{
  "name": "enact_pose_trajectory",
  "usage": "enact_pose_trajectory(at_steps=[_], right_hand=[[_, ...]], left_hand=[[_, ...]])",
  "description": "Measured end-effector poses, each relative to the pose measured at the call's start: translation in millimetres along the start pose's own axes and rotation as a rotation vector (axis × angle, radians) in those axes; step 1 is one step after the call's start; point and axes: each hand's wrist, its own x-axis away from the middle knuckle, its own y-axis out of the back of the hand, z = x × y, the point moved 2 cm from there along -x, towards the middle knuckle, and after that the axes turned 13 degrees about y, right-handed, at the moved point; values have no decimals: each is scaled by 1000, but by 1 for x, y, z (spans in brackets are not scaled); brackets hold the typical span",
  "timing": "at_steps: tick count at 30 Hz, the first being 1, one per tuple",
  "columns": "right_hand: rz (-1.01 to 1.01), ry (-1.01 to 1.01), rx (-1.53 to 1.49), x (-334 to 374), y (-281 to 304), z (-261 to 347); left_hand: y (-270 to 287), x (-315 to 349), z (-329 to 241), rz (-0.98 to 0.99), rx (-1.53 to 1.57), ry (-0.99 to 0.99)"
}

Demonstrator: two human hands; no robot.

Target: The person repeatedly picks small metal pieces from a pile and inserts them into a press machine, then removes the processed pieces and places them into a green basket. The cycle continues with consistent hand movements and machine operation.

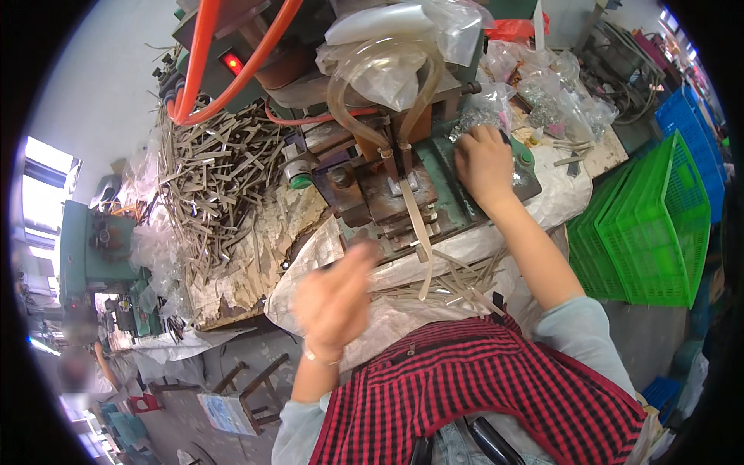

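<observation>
Left hand (335, 298): blurred, grip cannot be determined | Right hand (486, 164): fingers curled over green base (465, 209), hold indiscernible | Pale strip (418, 225): at press (376, 194), free end extending toward the person.

Machine (391, 200) on the bench (291, 211); strips (217, 159) heaped to its left, bags (570, 97) and crates (655, 229) to its right.
</observation>
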Motion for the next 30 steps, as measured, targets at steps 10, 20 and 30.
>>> enact_pose_trajectory(at_steps=[10, 20, 30], right_hand=[[-442, -592, -738, 38, 8, -23], [-268, -562, -665, 48, 60, -8], [-143, -293, -1059, -33, 53, 83]], left_hand=[[98, 45, 221, -112, -381, 894], [7, 54, 278, 201, -940, 928], [-18, 19, 203, -44, 556, 1130]])
